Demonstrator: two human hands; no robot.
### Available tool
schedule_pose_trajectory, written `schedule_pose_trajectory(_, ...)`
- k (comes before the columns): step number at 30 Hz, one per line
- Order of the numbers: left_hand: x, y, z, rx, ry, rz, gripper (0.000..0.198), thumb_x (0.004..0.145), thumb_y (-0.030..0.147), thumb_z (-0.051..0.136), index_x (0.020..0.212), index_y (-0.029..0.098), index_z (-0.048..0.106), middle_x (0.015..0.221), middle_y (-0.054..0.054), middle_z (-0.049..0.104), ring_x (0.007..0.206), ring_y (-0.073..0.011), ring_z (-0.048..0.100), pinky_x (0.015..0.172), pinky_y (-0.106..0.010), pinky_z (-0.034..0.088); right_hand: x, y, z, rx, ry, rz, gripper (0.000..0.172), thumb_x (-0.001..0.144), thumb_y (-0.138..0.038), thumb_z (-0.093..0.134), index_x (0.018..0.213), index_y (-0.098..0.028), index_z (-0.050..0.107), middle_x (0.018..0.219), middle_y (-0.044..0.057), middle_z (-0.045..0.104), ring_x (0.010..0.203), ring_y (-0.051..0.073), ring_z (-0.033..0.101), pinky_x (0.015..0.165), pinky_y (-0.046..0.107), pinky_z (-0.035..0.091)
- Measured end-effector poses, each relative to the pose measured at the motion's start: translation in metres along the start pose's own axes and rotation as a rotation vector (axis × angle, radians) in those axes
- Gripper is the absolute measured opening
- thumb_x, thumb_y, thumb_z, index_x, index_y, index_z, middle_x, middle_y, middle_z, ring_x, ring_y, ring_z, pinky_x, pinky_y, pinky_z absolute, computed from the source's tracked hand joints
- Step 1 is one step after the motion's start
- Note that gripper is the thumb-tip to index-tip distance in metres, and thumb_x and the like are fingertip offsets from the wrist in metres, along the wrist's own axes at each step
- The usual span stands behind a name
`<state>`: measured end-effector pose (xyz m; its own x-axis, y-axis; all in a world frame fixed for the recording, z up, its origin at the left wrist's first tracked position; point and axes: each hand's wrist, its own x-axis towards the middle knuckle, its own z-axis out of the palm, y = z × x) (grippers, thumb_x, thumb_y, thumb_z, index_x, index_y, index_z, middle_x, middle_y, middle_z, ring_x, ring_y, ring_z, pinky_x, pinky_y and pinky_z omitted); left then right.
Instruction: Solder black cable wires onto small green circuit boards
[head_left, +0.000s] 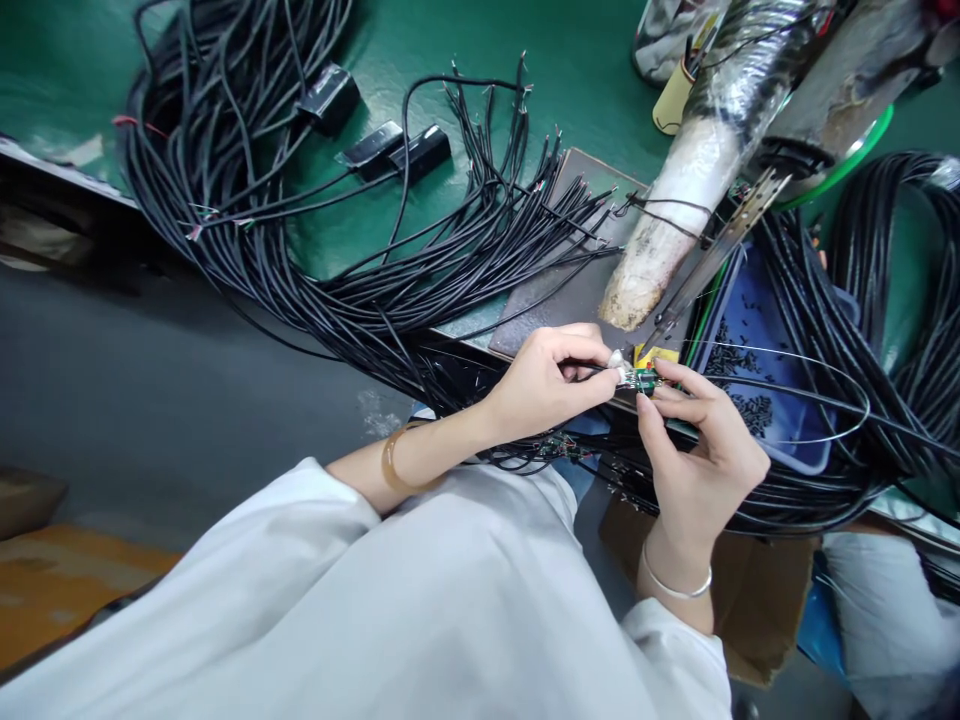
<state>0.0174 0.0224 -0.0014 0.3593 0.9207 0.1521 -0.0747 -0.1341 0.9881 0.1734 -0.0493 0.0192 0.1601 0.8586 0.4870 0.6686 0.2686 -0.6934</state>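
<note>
Item: small green circuit board [646, 379], at the front edge of the bench, between the two hands' fingertips. Joined on its left: thin pale wires [628, 379].
Left hand [559, 385]: thumb and fingers pinched on the wires, white wrapping at the fingertips.
Right hand [701, 430]: thumb and fingers gripping the board's other end.
Handling, as judged: light pinch, board level, wires fanned apart and each seated squarely, free of its neighbour.
Just behind: yellow flat pad [658, 355].
Right: blue plastic tray [808, 462] of tiny black pieces.
Above: thick whitish film-wrapped tube [660, 220], end downward.
Left: long bundle of black cables [442, 270] across the green-topped bench [390, 50].
</note>
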Motion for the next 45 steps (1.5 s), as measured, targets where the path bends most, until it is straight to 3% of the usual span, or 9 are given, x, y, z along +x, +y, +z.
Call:
schedule_pose_trajectory(5, 0.000, 0.000, 0.001, -0.016, -0.019, -0.038, 0.021, 0.079, 0.015, 0.063, 0.058, 0.015, 0.058, 0.061, 0.003, 0.045, 0.056, -0.0072, 0.040, 0.049, -0.021, 0.031, 0.000, 0.002, -0.001, -0.026, -0.018, 0.002, 0.007, 0.086, -0.017, 0.073, 0.084, -0.019, 0.067, 0.110, 0.006, 0.076, 0.100, 0.021, 0.075, 0.088, 0.040, 0.064)
schedule_pose_trajectory(16, 0.001, -0.001, 0.005, -0.117, 0.011, -0.128, 0.011, 0.079, 0.018, 0.063, 0.070, 0.012, 0.064, 0.067, 0.002, 0.053, 0.060, -0.0068, 0.047, 0.055, -0.019, 0.039, 0.004, -0.001, 0.001, -0.073, -0.025, -0.053, 0.006, 0.087, -0.015, 0.071, 0.086, -0.020, 0.068, 0.110, 0.006, 0.077, 0.101, 0.020, 0.075, 0.089, 0.039, 0.065)
schedule_pose_trajectory(19, 0.002, -0.001, 0.008, -0.099, 0.050, -0.148, 0.014, 0.079, 0.020, 0.063, 0.067, 0.012, 0.062, 0.064, 0.002, 0.050, 0.057, -0.0059, 0.042, 0.052, -0.019, 0.034, 0.006, -0.002, 0.001, -0.104, -0.023, -0.068, 0.008, 0.087, -0.014, 0.072, 0.087, -0.020, 0.068, 0.112, 0.006, 0.076, 0.102, 0.021, 0.075, 0.090, 0.039, 0.065)
schedule_pose_trajectory(24, 0.003, 0.001, 0.011, -0.041, 0.103, -0.118, 0.017, 0.079, 0.019, 0.063, 0.064, 0.014, 0.058, 0.058, 0.004, 0.043, 0.053, -0.0051, 0.033, 0.047, -0.020, 0.026, 0.007, -0.003, 0.003, -0.104, 0.000, -0.090, 0.010, 0.085, -0.011, 0.072, 0.087, -0.020, 0.068, 0.112, 0.006, 0.077, 0.106, 0.022, 0.075, 0.089, 0.038, 0.066)
schedule_pose_trajectory(31, 0.002, 0.006, 0.012, 0.017, 0.134, -0.041, 0.015, 0.080, 0.017, 0.062, 0.066, 0.013, 0.061, 0.058, 0.005, 0.044, 0.050, -0.0038, 0.030, 0.046, -0.020, 0.026, 0.009, -0.007, 0.001, -0.118, -0.005, -0.100, 0.011, 0.085, -0.010, 0.072, 0.088, -0.020, 0.068, 0.116, 0.006, 0.076, 0.098, 0.021, 0.076, 0.086, 0.037, 0.066)
schedule_pose_trajectory(45, -0.003, 0.002, 0.010, 0.085, 0.143, -0.022, 0.016, 0.081, 0.014, 0.063, 0.066, 0.013, 0.061, 0.062, 0.004, 0.044, 0.051, -0.0043, 0.033, 0.048, -0.021, 0.027, 0.006, -0.003, 0.000, -0.176, -0.031, -0.130, 0.014, 0.083, -0.010, 0.074, 0.088, -0.021, 0.067, 0.118, 0.004, 0.076, 0.094, 0.019, 0.077, 0.085, 0.033, 0.066)
